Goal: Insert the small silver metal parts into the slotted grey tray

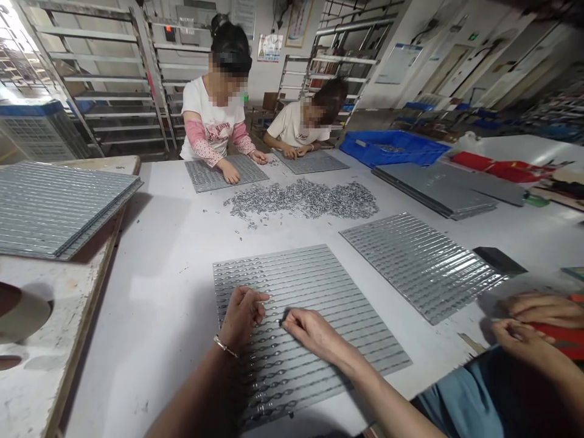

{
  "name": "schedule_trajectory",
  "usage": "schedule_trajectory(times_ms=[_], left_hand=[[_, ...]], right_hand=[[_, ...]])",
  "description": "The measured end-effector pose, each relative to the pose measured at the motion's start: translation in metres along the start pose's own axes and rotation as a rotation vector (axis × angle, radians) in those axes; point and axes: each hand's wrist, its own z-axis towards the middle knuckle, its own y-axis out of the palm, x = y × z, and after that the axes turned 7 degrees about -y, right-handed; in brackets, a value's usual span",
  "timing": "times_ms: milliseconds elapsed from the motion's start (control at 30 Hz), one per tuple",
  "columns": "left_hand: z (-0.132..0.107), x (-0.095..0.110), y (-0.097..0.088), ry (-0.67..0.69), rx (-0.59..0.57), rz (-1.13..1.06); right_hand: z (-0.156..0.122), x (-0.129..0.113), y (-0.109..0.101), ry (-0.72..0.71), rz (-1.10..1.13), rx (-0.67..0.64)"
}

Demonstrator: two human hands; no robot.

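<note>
Where both hands (244, 313) (314, 333) reach, ridged grey board (335, 298), directly underneath

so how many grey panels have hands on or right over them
3: the near panel, with this person's left hand and right hand; the far left panel, before the pink-sleeved co-worker; and the far right panel, before the other co-worker. No others seem hidden.
</note>
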Motion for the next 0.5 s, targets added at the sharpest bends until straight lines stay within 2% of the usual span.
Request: schedule_trajectory(times_ms=[267,400,500], left_hand=[[-0.004,0.002,-0.002,-0.033,-0.053,0.207],[-0.006,0.009,-0.002,-0.027,-0.104,0.186],[-0.008,0.009,-0.001,-0.060,-0.157,0.091]], right_hand=[[0.013,-0.016,0.004,0.115,-0.111,-0.092],[0.015,-0.014,0.006,0.153,-0.123,-0.064],[0.010,-0.012,0.005,0.141,-0.020,0.031]])
